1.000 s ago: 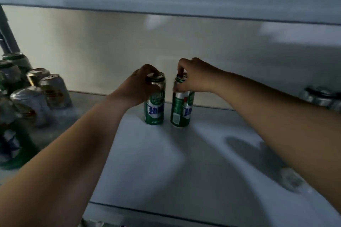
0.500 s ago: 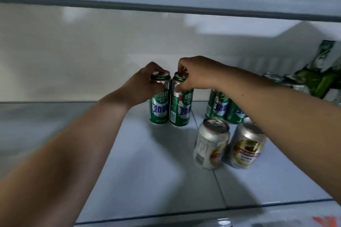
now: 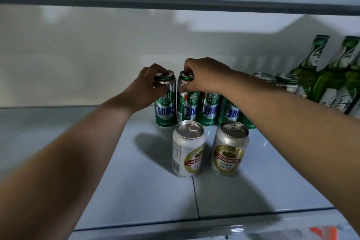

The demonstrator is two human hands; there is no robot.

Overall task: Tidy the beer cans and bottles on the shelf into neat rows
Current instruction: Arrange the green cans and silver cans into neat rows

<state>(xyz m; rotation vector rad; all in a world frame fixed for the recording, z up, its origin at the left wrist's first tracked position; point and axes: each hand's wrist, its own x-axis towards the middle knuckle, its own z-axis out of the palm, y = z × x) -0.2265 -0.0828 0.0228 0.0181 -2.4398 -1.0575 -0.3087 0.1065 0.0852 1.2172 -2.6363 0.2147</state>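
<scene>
My left hand grips the top of a tall green can at the left end of a row of green cans. Beside it, my right hand grips the rim of a second green can, which touches a third green can. More green cans run rightward behind my right forearm. Two short white-and-gold cans stand upright in front of the row. Green glass bottles stand at the far right.
The white shelf has bare surface to the left and in front of the cans. Its front edge crosses the bottom of the view. An upper shelf edge hangs overhead. The back wall sits close behind the row.
Both hands have carried their green cans rightward along the shelf and set them against the existing row of green cans. The view has shifted right, bringing the bottles in.
</scene>
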